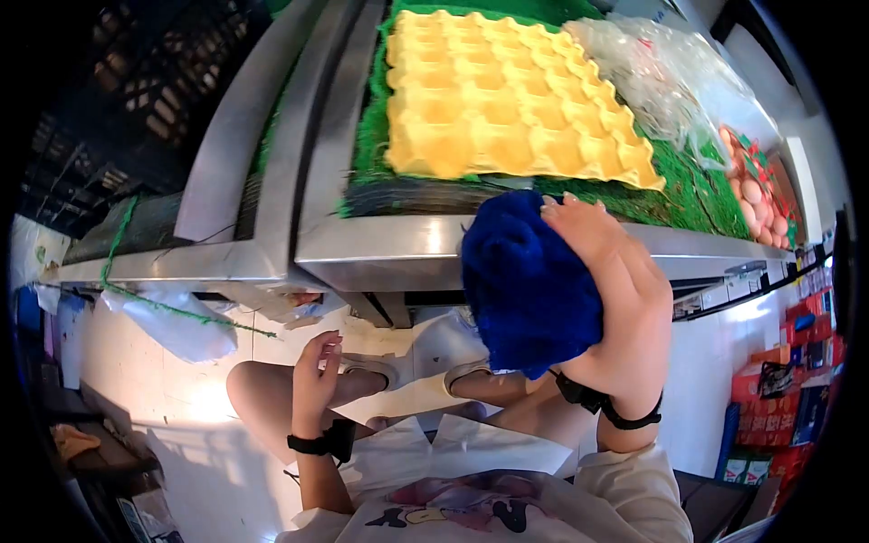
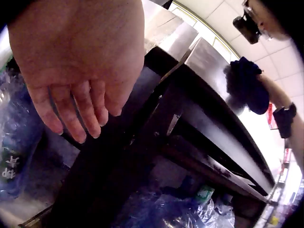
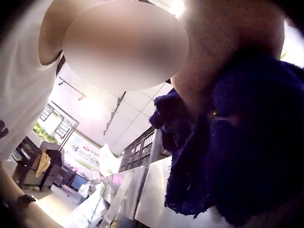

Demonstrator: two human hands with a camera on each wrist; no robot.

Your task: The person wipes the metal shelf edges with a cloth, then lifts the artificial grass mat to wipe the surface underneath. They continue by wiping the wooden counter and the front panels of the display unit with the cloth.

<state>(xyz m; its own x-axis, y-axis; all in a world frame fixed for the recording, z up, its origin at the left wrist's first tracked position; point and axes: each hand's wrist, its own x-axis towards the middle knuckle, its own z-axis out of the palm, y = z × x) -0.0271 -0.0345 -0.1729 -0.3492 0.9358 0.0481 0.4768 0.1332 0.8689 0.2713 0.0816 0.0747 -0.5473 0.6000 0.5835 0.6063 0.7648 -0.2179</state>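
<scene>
1 blue cloth is gripped by the curled fingers of the right hand at the edge of the steel table, near the yellow egg tray. The left hand (beside the left knee) is held with fingers loosely extended.

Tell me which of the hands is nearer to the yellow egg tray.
Right. The right hand, holding a blue cloth, is close to the near side of the yellow egg tray; the left hand is farther back, short of the metal table edge.
</scene>
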